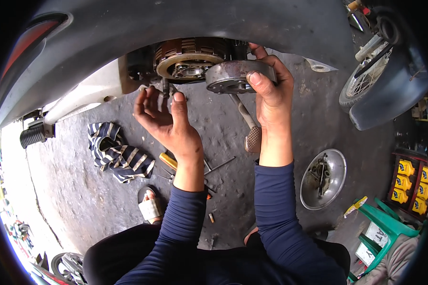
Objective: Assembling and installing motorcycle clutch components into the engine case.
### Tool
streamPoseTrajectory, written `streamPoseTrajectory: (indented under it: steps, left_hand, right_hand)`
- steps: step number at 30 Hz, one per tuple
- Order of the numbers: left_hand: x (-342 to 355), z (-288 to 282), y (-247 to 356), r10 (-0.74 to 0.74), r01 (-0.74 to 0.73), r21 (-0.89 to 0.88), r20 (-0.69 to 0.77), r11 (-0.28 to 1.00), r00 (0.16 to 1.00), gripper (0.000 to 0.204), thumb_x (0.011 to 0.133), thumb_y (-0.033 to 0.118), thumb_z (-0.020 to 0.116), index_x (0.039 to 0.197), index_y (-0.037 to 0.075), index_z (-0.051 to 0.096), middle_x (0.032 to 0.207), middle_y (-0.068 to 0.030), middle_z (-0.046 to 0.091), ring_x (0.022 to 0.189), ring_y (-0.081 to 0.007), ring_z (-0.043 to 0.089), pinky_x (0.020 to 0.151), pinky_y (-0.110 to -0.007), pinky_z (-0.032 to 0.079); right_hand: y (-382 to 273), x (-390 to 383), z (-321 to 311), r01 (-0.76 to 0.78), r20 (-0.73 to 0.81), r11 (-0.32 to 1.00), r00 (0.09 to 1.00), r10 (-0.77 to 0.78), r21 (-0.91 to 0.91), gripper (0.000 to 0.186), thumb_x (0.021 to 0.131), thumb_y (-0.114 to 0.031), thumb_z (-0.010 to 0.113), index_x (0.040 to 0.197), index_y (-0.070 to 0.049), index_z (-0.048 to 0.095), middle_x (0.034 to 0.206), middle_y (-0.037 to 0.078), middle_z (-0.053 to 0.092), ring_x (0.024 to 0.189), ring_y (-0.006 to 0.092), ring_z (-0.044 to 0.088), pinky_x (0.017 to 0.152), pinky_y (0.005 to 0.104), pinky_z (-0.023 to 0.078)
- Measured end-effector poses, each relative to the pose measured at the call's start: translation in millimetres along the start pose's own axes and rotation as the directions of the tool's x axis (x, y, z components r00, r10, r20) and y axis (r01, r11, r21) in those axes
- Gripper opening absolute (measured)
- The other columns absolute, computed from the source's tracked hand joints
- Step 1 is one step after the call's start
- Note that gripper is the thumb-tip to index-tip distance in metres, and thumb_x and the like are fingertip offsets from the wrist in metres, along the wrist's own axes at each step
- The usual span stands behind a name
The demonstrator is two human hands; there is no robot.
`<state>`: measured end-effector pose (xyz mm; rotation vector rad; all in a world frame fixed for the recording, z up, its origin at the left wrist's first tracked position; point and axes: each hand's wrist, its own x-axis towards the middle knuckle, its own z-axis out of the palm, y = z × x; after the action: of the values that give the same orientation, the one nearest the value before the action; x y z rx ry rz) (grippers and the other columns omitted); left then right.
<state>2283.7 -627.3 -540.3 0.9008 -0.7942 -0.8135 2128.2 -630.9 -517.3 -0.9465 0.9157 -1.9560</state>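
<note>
My right hand [275, 95] grips a round grey metal clutch drum [240, 71], thumb on its near side and fingers round its right edge. Just left of the drum, the clutch basket [190, 59] with brown plates sits in the open side of a motorcycle engine. The drum's left edge overlaps the basket in view, and I cannot tell whether they touch. My left hand [171, 126] is below the basket, palm up, thumb and curled fingers apart. Its fingertips are beside a small metal stub [165, 88] under the engine; whether they touch it is unclear.
The dark motorcycle body [185, 19] arches overhead, a foot pedal [253, 139] hanging below. On the floor lie a striped cloth [116, 152], a yellow-handled tool [168, 160] and a T-shaped wrench [219, 165]. Right are a metal bowl [337, 184] of small parts, a green stool [387, 232] and another motorcycle's wheel [361, 83].
</note>
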Motion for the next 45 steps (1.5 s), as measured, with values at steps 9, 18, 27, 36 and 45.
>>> streamPoseTrajectory:
  steps: [9, 18, 27, 36, 45]
  left_hand:
    - [23, 29, -37, -0.336, 0.565, -0.506, 0.476, 0.652, 0.813, 0.057, 0.089, 0.026, 0.07, 0.138, 0.009, 0.046, 0.131, -0.0063, 0.055, 0.124, -0.0233, 0.052, 0.109, -0.043, 0.037]
    - [22, 29, -45, -0.372, 0.553, -0.544, 0.413, 0.631, 0.831, 0.046, 0.088, 0.008, 0.069, 0.13, 0.006, 0.052, 0.123, -0.0053, 0.061, 0.115, -0.0206, 0.057, 0.105, -0.039, 0.042]
    - [23, 35, -49, -0.354, 0.488, -0.502, 0.343, 0.714, 0.87, 0.035, 0.089, 0.0, 0.064, 0.122, 0.003, 0.057, 0.115, -0.0071, 0.064, 0.104, -0.0204, 0.063, 0.095, -0.036, 0.05]
    - [22, 32, -57, -0.358, 0.48, -0.468, 0.328, 0.742, 0.874, 0.034, 0.09, 0.006, 0.065, 0.123, 0.003, 0.056, 0.115, -0.0071, 0.064, 0.104, -0.0199, 0.062, 0.094, -0.036, 0.05]
    - [21, 29, -58, -0.306, 0.42, -0.406, 0.316, 0.812, 0.898, 0.042, 0.096, 0.028, 0.062, 0.125, -0.001, 0.055, 0.116, -0.0098, 0.065, 0.103, -0.0231, 0.064, 0.093, -0.038, 0.052]
  right_hand:
    - [-63, 10, 25, -0.116, 0.138, 0.819, 0.963, 0.232, -0.562, 0.029, 0.077, -0.009, 0.072, 0.105, 0.0, 0.069, 0.078, 0.002, 0.065, 0.07, 0.007, 0.06, 0.065, 0.0225, 0.048]
    - [-39, 2, 34, -0.138, 0.006, 0.909, 0.988, 0.152, -0.394, 0.033, 0.068, -0.009, 0.088, 0.092, 0.003, 0.069, 0.081, 0.007, 0.069, 0.076, 0.0123, 0.067, 0.069, 0.0239, 0.055]
    - [-31, 3, 24, 0.098, 0.082, 0.882, 0.994, -0.067, -0.461, 0.032, 0.069, -0.011, 0.089, 0.089, 0.004, 0.07, 0.084, 0.008, 0.07, 0.077, 0.0126, 0.067, 0.07, 0.025, 0.055]
    - [-13, 1, 5, 0.164, 0.13, 0.871, 0.985, -0.116, -0.464, 0.047, 0.059, -0.016, 0.095, 0.096, 0.0, 0.07, 0.087, 0.004, 0.07, 0.082, 0.0127, 0.067, 0.075, 0.0257, 0.053]
    - [-16, 1, 10, 0.166, 0.092, 0.851, 0.986, -0.139, -0.499, 0.048, 0.054, -0.022, 0.097, 0.088, -0.002, 0.07, 0.084, 0.007, 0.071, 0.079, 0.0161, 0.069, 0.075, 0.0297, 0.055]
